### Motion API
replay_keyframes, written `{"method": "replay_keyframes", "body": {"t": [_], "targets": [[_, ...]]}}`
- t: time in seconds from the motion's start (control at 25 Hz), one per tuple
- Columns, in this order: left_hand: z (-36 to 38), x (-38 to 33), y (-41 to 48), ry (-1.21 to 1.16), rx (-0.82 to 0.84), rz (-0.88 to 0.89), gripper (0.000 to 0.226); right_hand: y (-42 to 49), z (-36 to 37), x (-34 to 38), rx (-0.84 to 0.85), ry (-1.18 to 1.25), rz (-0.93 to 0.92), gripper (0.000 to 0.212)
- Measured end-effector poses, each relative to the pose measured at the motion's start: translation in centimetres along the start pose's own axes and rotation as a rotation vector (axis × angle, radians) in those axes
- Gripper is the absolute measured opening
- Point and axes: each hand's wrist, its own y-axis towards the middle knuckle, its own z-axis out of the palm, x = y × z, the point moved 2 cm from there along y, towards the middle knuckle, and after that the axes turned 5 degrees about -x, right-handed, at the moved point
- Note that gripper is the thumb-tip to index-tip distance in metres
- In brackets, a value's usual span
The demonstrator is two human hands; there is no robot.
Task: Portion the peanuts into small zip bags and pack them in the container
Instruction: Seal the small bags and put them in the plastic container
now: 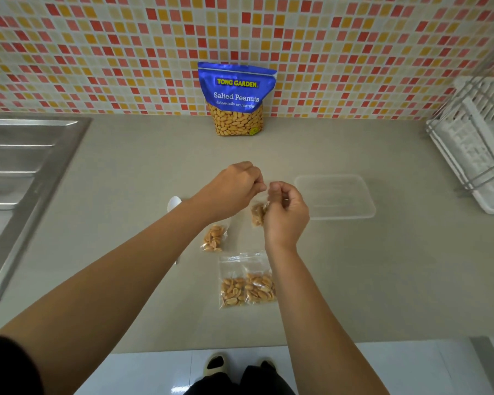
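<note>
- Bearings were taken from the two hands, with 12 toward the wall.
- 6 o'clock, nearest the counter edge: two filled bags [247, 289] lay flat, side by side and touching, tops toward 12.
- 7 o'clock, near: a third bag [214, 238], filled, lay partly under the left wrist.
- Centre: the left hand [234, 189] and right hand [285, 215] met, fingertips almost touching. Both had fingers curled, pinching the top of the held bag [259, 213].
- The held bag hung clear of the counter with peanuts in its lower part. It was blurred, so whether its zip was closed could not be told.
- 9 o'clock: a white spoon [174, 203] showed its bowl only; the left forearm hid the handle.
- 3 o'clock, just beside the right hand: the clear container [335, 196] sat on the counter with nothing seen in it.
- 12 o'clock, well apart: the pouch [236, 99] stood upright against the tiled wall.
- Judgement: the step in hand was sealing the fourth portion; packing had not begun.
- The next move likely called for running the pinch along the whole zip, then carrying the bag to the container at 3 o'clock.
- Risk: a half-closed zip on thin film would spill.
</note>
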Motion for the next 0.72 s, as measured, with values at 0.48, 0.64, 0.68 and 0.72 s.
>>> {"method": "replay_keyframes", "body": {"t": [0.48,0.64,0.68,0.72], "targets": [[0.3,1.7,-3.7,-0.183,-0.074,-0.292,0.032,-0.2,-0.9,-1.1,0.133,0.056,0.280,0.008],[3.3,0.6,-9.5,-0.693,-0.066,-0.612,0.021,-1.8,-2.3,-2.2,0.263,0.143,0.517,0.007],[4.1,0.5,-10.8,-0.791,-0.082,-0.676,0.023,-1.9,-2.9,-2.9,0.306,0.043,0.455,0.006],[4.9,0.3,-12.1,-0.854,-0.098,-0.743,0.024,-1.9,-3.6,-3.7,0.364,-0.153,0.300,0.006]]}}
